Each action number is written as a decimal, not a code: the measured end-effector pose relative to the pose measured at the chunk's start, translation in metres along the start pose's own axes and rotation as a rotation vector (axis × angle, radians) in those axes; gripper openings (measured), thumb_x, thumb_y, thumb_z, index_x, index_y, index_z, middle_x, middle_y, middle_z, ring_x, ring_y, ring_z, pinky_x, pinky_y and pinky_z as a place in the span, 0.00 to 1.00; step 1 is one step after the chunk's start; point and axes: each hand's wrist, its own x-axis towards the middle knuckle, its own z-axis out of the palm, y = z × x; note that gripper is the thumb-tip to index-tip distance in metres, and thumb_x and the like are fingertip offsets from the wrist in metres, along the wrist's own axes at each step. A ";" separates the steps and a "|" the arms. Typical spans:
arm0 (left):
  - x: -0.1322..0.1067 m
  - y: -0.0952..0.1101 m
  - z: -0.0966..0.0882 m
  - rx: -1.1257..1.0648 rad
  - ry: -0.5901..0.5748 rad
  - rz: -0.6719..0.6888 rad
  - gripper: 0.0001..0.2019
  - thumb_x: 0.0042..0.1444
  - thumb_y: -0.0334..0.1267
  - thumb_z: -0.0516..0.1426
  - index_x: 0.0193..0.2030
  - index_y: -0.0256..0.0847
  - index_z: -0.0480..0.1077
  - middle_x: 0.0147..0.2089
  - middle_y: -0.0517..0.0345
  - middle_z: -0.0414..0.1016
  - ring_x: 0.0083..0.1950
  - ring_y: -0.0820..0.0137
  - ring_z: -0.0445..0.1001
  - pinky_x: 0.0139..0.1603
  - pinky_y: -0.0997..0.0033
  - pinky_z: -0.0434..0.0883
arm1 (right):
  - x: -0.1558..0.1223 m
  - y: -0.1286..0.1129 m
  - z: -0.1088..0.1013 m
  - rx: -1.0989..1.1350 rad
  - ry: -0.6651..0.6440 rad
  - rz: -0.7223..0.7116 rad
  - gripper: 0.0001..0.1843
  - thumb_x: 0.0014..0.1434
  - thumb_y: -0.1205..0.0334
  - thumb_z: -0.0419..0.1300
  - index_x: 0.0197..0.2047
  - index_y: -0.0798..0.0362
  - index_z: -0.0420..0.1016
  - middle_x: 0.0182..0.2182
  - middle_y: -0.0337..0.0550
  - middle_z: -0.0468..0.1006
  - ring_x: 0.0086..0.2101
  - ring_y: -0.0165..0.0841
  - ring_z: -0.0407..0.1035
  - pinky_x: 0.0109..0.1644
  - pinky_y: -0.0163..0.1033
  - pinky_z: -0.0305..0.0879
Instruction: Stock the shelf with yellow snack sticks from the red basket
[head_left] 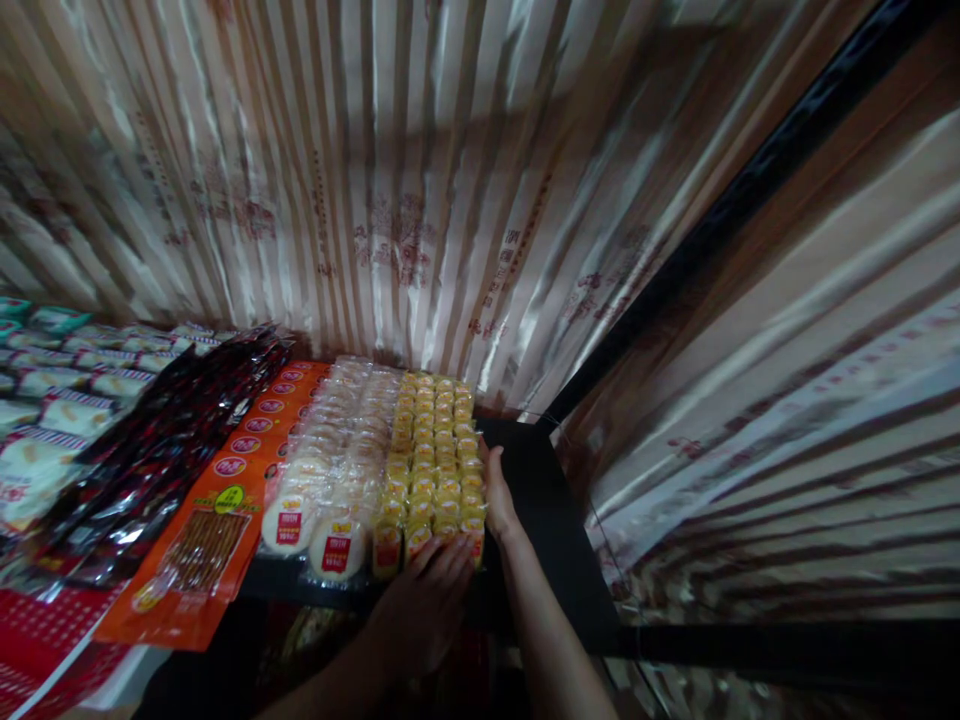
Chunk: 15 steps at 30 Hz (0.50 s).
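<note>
Rows of small yellow snack packs (437, 455) stand close together on a black shelf (536, 500). Against their front edge lies my left hand (431, 600), its fingers stretched out over the nearest packs. My right hand (497, 492) is laid along the right side of the rows, fingers straight and pointing away from me. Neither hand is wrapped around a pack. Left of the yellow packs are two rows of round white rice crackers (337, 545) in clear wrappers.
Orange snack bags (206, 550), dark glossy packets (161, 440) and white-wrapped packs (79, 412) fill the shelf further left. A red perforated basket (45, 640) sits at lower left. Behind hangs a pleated printed curtain (420, 180); a black post (690, 260) rises at the shelf's back right.
</note>
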 end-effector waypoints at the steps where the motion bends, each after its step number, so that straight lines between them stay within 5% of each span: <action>1: 0.000 0.000 0.000 0.005 0.002 -0.002 0.24 0.62 0.41 0.43 0.62 0.31 0.54 0.67 0.48 0.48 0.68 0.63 0.40 0.67 0.57 0.31 | 0.002 -0.001 -0.001 0.013 -0.028 0.033 0.32 0.54 0.34 0.43 0.56 0.40 0.64 0.53 0.34 0.69 0.58 0.36 0.55 0.60 0.48 0.53; 7: 0.000 0.002 -0.001 0.032 0.013 -0.026 0.24 0.61 0.41 0.43 0.63 0.32 0.52 0.67 0.50 0.48 0.68 0.64 0.40 0.67 0.57 0.31 | 0.023 -0.002 -0.003 -0.015 0.093 0.013 0.33 0.53 0.32 0.42 0.54 0.40 0.66 0.54 0.33 0.68 0.58 0.36 0.54 0.59 0.47 0.55; 11: 0.002 0.002 -0.004 0.051 0.007 -0.033 0.25 0.61 0.42 0.42 0.63 0.33 0.51 0.67 0.52 0.48 0.68 0.65 0.40 0.66 0.59 0.31 | 0.032 0.001 0.000 -0.034 0.012 0.050 0.35 0.53 0.32 0.41 0.56 0.42 0.64 0.51 0.37 0.71 0.56 0.37 0.59 0.56 0.48 0.59; 15: 0.004 0.001 -0.008 0.073 0.014 -0.036 0.25 0.61 0.43 0.43 0.63 0.33 0.51 0.67 0.52 0.47 0.68 0.65 0.41 0.66 0.60 0.33 | 0.047 -0.002 -0.006 -0.053 0.065 0.002 0.36 0.53 0.31 0.39 0.55 0.44 0.65 0.54 0.40 0.69 0.54 0.38 0.61 0.55 0.48 0.61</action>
